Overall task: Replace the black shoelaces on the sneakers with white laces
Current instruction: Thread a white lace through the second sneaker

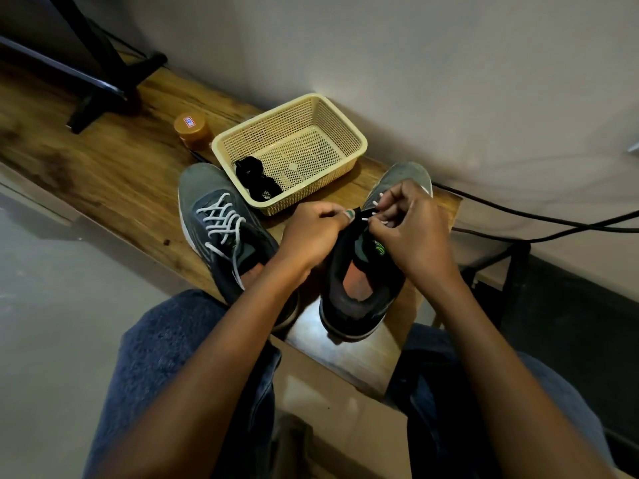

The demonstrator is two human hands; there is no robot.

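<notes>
Two grey sneakers stand on a wooden bench. The left sneaker (221, 223) is threaded with a white lace (221, 219). Over the right sneaker (359, 288), my left hand (313, 233) grips the shoe's dark upper edge near the eyelets. My right hand (411, 229) pinches a thin white lace (375, 221) at the eyelets; short white lace pieces show between the fingers. Most of this shoe's lacing is hidden by my hands. The removed black laces (257, 181) lie bunched in a beige basket (359, 141).
A small orange-lidded jar (192, 127) stands left of the basket. A black stand's foot (114, 88) rests on the bench at far left. Black cables (553, 223) run along the wall at right. My knees in blue jeans are below the bench edge.
</notes>
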